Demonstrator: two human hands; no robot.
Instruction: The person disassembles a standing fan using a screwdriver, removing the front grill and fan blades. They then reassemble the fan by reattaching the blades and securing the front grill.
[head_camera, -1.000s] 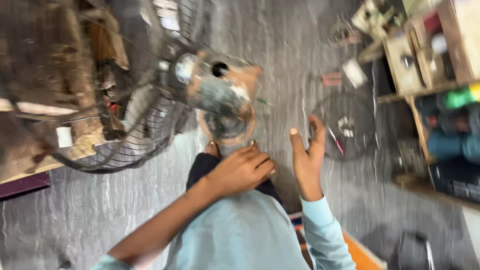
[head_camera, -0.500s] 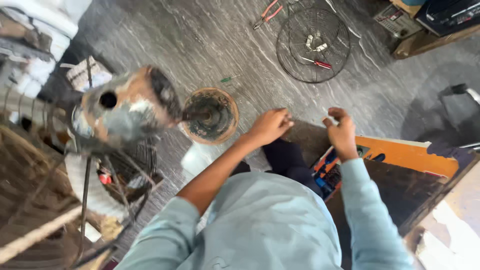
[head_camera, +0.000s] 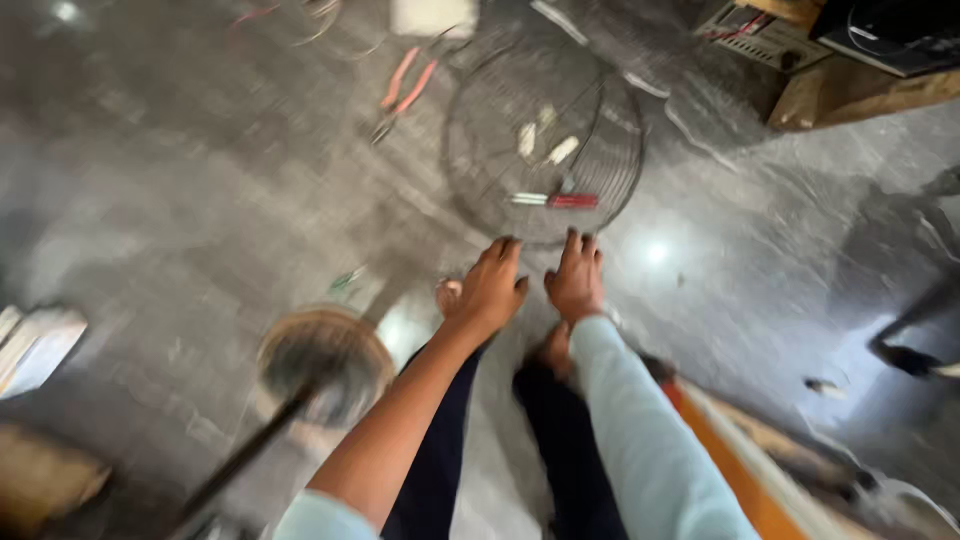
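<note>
Both my hands reach forward over my knees toward a round wire fan guard (head_camera: 470, 150) lying flat on the grey floor. My left hand (head_camera: 490, 290) has its fingers spread and holds nothing. Beside it, my right hand (head_camera: 577, 280) is also empty with fingers extended, just short of the guard's near rim. A red-handled screwdriver (head_camera: 555, 200) and a few small pale parts lie inside the guard. The view is motion-blurred.
A round fan base (head_camera: 325, 360) on a dark pole stands at the lower left. Red-handled pliers (head_camera: 400, 95) lie beyond the guard. An orange board (head_camera: 740, 450) is at the lower right. Wooden shelving with a metal box (head_camera: 800, 40) is at the top right.
The view swung away from the fan motor and cage toward the wire guard on the floor. Both hands moved from my lap forward to the guard's near edge.
</note>
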